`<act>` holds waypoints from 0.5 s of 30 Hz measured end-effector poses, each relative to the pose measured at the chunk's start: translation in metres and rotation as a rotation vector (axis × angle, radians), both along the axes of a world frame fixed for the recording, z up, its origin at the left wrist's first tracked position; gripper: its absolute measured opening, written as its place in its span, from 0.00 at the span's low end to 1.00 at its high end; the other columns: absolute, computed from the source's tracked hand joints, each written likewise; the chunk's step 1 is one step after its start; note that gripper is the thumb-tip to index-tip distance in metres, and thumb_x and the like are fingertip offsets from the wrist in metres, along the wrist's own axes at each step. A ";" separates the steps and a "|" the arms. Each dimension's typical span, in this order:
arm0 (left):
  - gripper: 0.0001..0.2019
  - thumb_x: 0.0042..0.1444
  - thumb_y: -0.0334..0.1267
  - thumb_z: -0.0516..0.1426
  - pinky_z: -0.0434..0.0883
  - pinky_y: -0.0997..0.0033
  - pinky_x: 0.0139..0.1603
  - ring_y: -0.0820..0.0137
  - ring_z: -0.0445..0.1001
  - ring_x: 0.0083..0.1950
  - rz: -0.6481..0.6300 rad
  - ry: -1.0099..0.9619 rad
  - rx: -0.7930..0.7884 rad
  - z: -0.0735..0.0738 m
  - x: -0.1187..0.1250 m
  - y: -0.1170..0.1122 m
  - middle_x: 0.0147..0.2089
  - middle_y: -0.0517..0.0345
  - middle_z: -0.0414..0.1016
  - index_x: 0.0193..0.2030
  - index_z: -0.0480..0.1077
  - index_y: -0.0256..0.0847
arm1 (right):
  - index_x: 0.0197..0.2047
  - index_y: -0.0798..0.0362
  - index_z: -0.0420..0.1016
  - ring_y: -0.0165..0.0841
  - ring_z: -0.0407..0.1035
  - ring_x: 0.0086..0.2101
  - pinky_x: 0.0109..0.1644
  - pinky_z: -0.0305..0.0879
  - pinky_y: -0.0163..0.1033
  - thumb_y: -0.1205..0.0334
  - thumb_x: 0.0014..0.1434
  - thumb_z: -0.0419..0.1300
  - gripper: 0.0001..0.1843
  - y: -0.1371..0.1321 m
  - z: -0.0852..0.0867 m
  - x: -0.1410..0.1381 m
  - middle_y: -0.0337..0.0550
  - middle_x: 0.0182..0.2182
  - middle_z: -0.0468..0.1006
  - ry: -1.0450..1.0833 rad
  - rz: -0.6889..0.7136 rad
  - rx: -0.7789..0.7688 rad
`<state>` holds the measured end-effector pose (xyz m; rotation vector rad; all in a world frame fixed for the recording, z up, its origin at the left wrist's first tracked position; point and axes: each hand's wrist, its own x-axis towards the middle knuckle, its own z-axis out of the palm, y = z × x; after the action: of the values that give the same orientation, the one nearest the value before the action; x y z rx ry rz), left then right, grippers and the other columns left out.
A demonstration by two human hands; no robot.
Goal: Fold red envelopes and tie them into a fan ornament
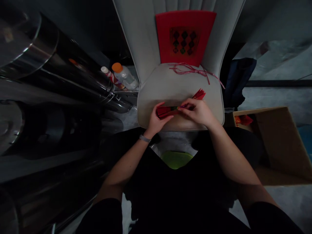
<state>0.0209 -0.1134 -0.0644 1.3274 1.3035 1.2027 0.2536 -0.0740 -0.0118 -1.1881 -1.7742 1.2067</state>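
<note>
A narrow bundle of pleated red paper point(165, 111) lies across both hands, just above the front of the chair seat. My left hand point(156, 121) is closed around its left end, thumb on the near side and fingers on the far side. Near the bundle's middle, my right hand point(197, 111) pinches it with thumb and fingertips. Beyond the right hand, the pleats spread out in a small fan point(200, 94). A dark band with a bit of yellow shows by the right fingertips; its kind is too small to make out.
On the pale chair seat point(151, 94) lie loose red-and-white cords point(187, 70). A red printed sheet point(168, 22) leans on the backrest. Two bottles point(126, 78) stand at left. An open cardboard box point(280, 143) holding red paper pieces point(245, 120) is at right; a green basin point(176, 159) sits below.
</note>
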 end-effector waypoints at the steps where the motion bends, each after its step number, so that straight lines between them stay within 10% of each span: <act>1: 0.39 0.45 0.53 0.75 0.78 0.57 0.57 0.62 0.82 0.50 0.019 0.018 0.023 -0.002 0.001 0.000 0.50 0.51 0.80 0.62 0.68 0.46 | 0.40 0.50 0.81 0.34 0.73 0.26 0.31 0.64 0.39 0.46 0.60 0.70 0.16 0.000 -0.001 0.000 0.40 0.26 0.81 0.009 0.011 -0.012; 15: 0.12 0.62 0.48 0.67 0.75 0.68 0.44 0.69 0.76 0.41 -0.162 0.291 0.257 0.001 -0.006 0.011 0.41 0.55 0.76 0.38 0.81 0.40 | 0.41 0.51 0.81 0.32 0.73 0.23 0.29 0.65 0.37 0.50 0.62 0.68 0.13 0.011 0.011 0.010 0.41 0.26 0.82 -0.089 0.145 -0.120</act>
<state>0.0148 -0.1027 -0.0636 1.8134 1.2395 1.1210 0.2632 -0.0632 -0.0012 -1.2152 -1.9037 1.3801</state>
